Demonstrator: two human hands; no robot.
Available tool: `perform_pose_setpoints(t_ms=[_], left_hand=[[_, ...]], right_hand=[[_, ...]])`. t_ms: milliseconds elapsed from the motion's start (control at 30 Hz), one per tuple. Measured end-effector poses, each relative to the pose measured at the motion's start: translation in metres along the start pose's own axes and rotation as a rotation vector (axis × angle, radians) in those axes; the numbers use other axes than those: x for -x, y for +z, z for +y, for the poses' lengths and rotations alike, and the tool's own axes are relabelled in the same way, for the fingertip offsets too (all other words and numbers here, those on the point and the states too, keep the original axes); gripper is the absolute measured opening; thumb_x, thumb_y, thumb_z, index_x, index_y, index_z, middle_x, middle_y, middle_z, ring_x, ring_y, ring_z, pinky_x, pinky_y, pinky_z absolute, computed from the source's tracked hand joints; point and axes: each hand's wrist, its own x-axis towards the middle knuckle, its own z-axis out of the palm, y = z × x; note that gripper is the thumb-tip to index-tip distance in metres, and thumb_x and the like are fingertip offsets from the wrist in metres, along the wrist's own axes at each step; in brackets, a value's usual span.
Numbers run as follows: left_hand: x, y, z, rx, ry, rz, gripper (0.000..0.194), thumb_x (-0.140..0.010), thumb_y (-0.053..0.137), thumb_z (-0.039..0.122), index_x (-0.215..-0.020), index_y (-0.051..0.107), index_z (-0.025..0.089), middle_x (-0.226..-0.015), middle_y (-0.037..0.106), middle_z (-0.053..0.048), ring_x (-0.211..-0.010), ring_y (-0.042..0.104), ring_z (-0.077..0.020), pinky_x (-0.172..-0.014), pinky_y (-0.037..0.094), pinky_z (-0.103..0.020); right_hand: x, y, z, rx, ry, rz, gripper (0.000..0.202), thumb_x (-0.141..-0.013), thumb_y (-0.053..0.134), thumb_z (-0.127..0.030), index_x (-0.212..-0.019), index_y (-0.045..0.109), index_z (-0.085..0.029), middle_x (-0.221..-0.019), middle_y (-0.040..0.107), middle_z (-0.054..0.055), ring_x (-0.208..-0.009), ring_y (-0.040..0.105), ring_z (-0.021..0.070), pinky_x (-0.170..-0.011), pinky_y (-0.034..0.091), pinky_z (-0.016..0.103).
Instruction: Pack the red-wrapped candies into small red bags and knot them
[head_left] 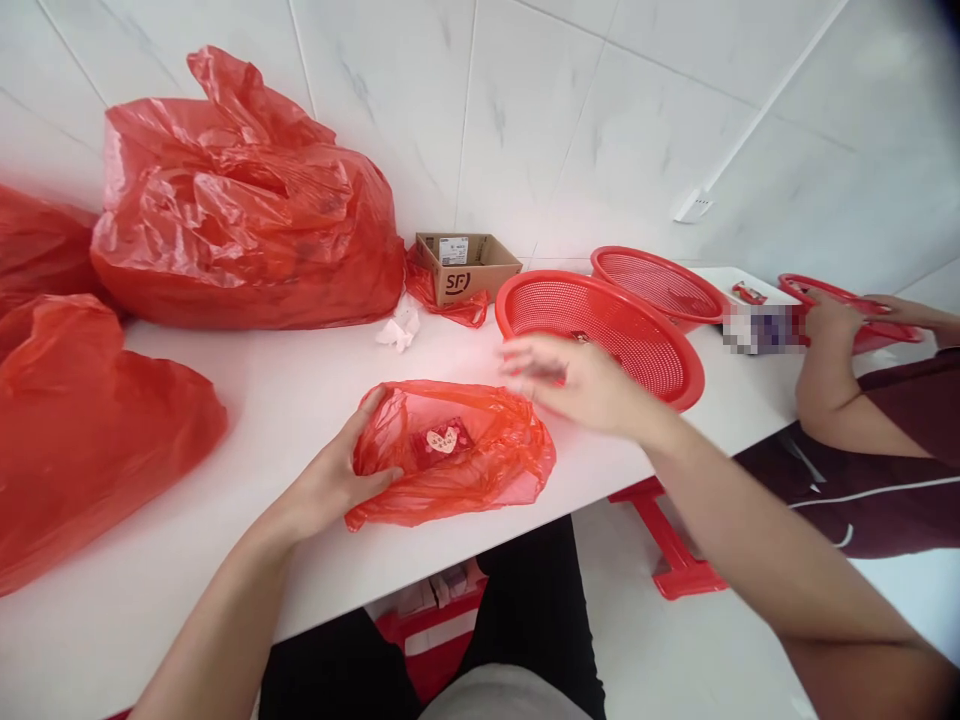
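Observation:
A thin red plastic bag (495, 470) lies with its mouth open on the white table. Inside it rests a small dark red packet (442, 440) bearing a cream heart. At the bag's left edge, my left hand (337, 475) grips the plastic between thumb and fingers. Above the bag's right end is my right hand (570, 380), blurred by motion, in front of the near red basket (675, 370). Something small and dark shows at its fingers, too smeared to name. A few small items lie in that basket, partly behind the hand.
Large filled red bags (247, 230) stand at the left. Behind the work are a cardboard box (469, 270), crumpled tissue (400, 325) and a second basket (660, 285). At the right, another person's hands (832, 315) touch a red basket. A red stool (675, 550) stands below.

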Motion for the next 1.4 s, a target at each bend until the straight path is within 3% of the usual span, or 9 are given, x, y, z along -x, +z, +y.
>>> perform_pose_setpoints(t_ms=[67, 167, 267, 400, 533, 733, 900, 1100, 1400], left_hand=[[0.0, 0.0, 0.0, -0.006, -0.023, -0.027, 0.096, -0.078, 0.068, 0.041, -0.156, 0.012, 0.037, -0.164, 0.018, -0.001, -0.142, 0.034, -0.0368, -0.111, 0.04, -0.047], [-0.001, 0.0, 0.001, 0.007, -0.036, -0.046, 0.096, -0.079, 0.066, 0.043, -0.156, 0.01, 0.036, -0.164, 0.019, -0.003, -0.142, 0.036, -0.0353, -0.111, 0.04, -0.046], [-0.001, 0.0, 0.002, 0.026, -0.04, -0.053, 0.096, -0.08, 0.066, 0.043, -0.157, 0.01, 0.033, -0.163, 0.02, -0.006, -0.141, 0.038, -0.0323, -0.11, 0.041, -0.042], [-0.002, 0.002, 0.003, 0.029, -0.043, -0.054, 0.096, -0.079, 0.067, 0.042, -0.157, 0.011, 0.03, -0.163, 0.022, -0.007, -0.142, 0.036, -0.0311, -0.112, 0.038, -0.041], [-0.003, 0.002, 0.0, 0.047, -0.047, -0.055, 0.096, -0.079, 0.066, 0.043, -0.157, 0.01, 0.031, -0.162, 0.023, -0.006, -0.141, 0.038, -0.0316, -0.111, 0.04, -0.042], [-0.004, 0.002, -0.003, 0.034, -0.045, -0.057, 0.097, -0.08, 0.067, 0.042, -0.157, 0.009, 0.031, -0.163, 0.02, -0.003, -0.144, 0.033, -0.0306, -0.115, 0.034, -0.04], [-0.004, 0.003, -0.004, 0.036, -0.025, -0.051, 0.097, -0.08, 0.067, 0.042, -0.157, 0.009, 0.029, -0.164, 0.018, -0.004, -0.146, 0.027, -0.0307, -0.118, 0.028, -0.041], [-0.003, 0.002, -0.004, 0.06, -0.027, -0.048, 0.096, -0.08, 0.066, 0.04, -0.157, 0.009, 0.029, -0.164, 0.019, -0.005, -0.145, 0.03, -0.0301, -0.116, 0.032, -0.04], [-0.002, 0.002, -0.004, 0.075, -0.018, -0.051, 0.094, -0.081, 0.066, 0.038, -0.157, 0.01, 0.032, -0.163, 0.02, -0.001, -0.145, 0.03, -0.0312, -0.117, 0.032, -0.04]], right_hand=[[-0.015, -0.033, 0.021, 0.224, 0.094, 0.107, 0.04, -0.093, 0.053, -0.031, -0.133, 0.055, -0.027, -0.122, 0.067, 0.006, -0.11, 0.063, 0.0219, -0.096, 0.049, 0.038], [-0.033, -0.059, 0.072, 0.631, 0.342, -0.163, 0.047, -0.082, 0.065, -0.021, -0.128, 0.059, -0.023, -0.121, 0.067, 0.011, -0.108, 0.063, 0.0293, -0.089, 0.049, 0.04], [-0.038, -0.056, 0.115, 0.747, 0.462, -0.435, 0.052, -0.072, 0.072, -0.02, -0.123, 0.062, -0.021, -0.112, 0.068, 0.014, -0.097, 0.065, 0.0317, -0.076, 0.05, 0.038], [-0.036, -0.044, 0.134, 0.703, 0.452, -0.432, 0.042, -0.068, 0.072, -0.019, -0.109, 0.066, -0.019, -0.102, 0.068, 0.014, -0.091, 0.066, 0.0306, -0.071, 0.049, 0.036], [-0.038, -0.05, 0.114, 0.578, 0.44, -0.359, 0.023, -0.082, 0.057, -0.016, -0.104, 0.064, -0.018, -0.098, 0.07, 0.011, -0.087, 0.067, 0.023, -0.071, 0.051, 0.031], [-0.028, -0.046, 0.049, -0.358, 0.297, 0.174, 0.026, -0.089, 0.055, -0.017, -0.116, 0.059, -0.017, -0.107, 0.07, 0.01, -0.088, 0.07, 0.0181, -0.076, 0.058, 0.031], [-0.013, -0.013, 0.002, -0.667, 0.172, -0.038, 0.03, -0.087, 0.06, -0.017, -0.117, 0.062, -0.019, -0.106, 0.069, 0.007, -0.087, 0.069, 0.0166, -0.078, 0.061, 0.034], [-0.01, 0.009, -0.006, -0.749, 0.161, -0.238, 0.038, -0.09, 0.05, -0.016, -0.127, 0.057, -0.025, -0.11, 0.066, 0.004, -0.089, 0.069, 0.0157, -0.085, 0.059, 0.037], [-0.009, 0.039, -0.004, -0.405, 0.164, -0.197, 0.043, -0.092, 0.047, -0.015, -0.134, 0.051, -0.026, -0.132, 0.06, 0.01, -0.112, 0.063, 0.0221, -0.089, 0.058, 0.039]])
